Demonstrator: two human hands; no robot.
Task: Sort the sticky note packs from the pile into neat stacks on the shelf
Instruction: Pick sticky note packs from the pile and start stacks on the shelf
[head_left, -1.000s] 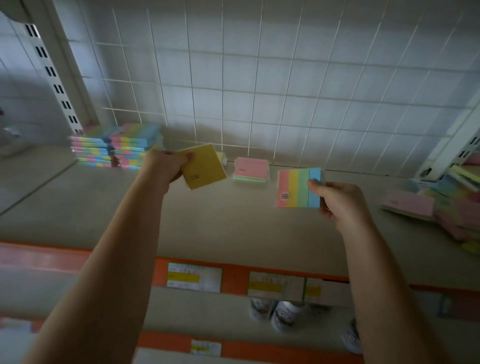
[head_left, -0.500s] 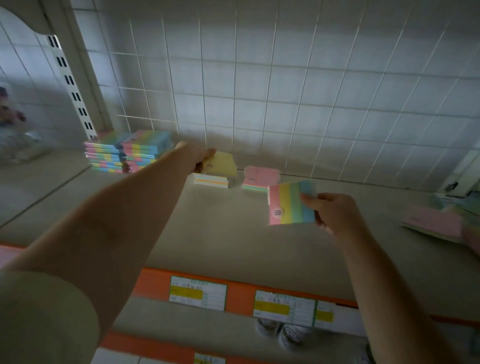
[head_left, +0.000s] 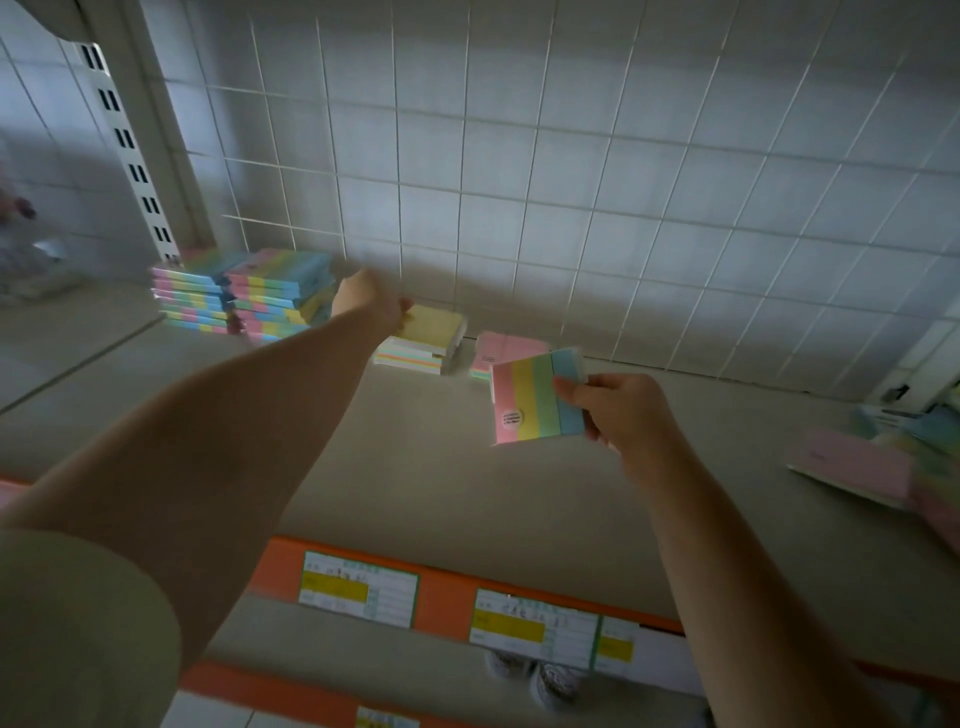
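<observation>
Left hand (head_left: 371, 304) is stretched out to the back of the shelf (head_left: 415, 467), gripping the near edge of a yellow pack (head_left: 436, 325) that sits on top of a short stack (head_left: 410, 358) with striped edges. Just to its right lies a pink pack (head_left: 506, 345), flat near the wire grid (head_left: 571, 182). Right hand (head_left: 615, 410) pinches a rainbow-striped pack (head_left: 535, 397), holding it tilted above the shelf, pink stripe to the left, blue under the thumb. Far left against the upright, two tall striped stacks (head_left: 244, 296) stand side by side. At the right edge, the loose pile (head_left: 883, 462) sprawls, blurred. Orange rail (head_left: 447, 597) in front carries price labels (head_left: 358, 590).
</observation>
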